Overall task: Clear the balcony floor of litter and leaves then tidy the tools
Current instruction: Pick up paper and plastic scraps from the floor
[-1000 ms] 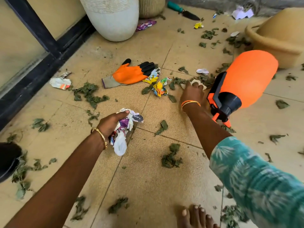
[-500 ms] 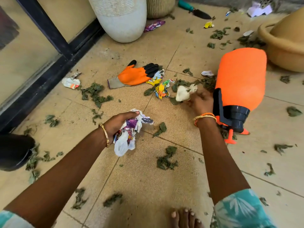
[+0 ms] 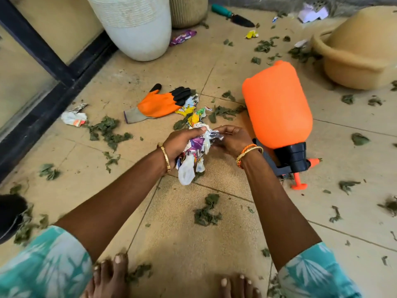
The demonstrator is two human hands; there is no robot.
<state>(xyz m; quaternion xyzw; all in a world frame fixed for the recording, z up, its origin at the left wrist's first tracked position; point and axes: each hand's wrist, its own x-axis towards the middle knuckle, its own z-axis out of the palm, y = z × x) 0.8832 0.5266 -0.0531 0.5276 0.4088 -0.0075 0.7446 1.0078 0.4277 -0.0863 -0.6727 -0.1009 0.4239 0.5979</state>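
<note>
Gathering scraps into one handful, the left hand (image 3: 179, 141) grips the wrapper bundle (image 3: 194, 154). The right hand (image 3: 233, 139) pinches another piece against it, apparently to carry everything together.

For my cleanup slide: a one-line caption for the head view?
Both hands, left hand and right hand, bunch crumpled wrappers beside the toppled orange sprayer.

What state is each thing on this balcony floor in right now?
Left hand: gripping the litter wad.
Right hand: pinching the wad's right edge.
Litter wad: crumpled, held above the floor.
Sprayer: lying tipped on its side.
Glove: flat on the floor, unworn.
Trowel: lying by the far wall.
Tan basin: tipped on its side.
White pot: upright.
Leaves: scattered, unswept.
Wrappers: loose on the floor beside the glove.
</note>
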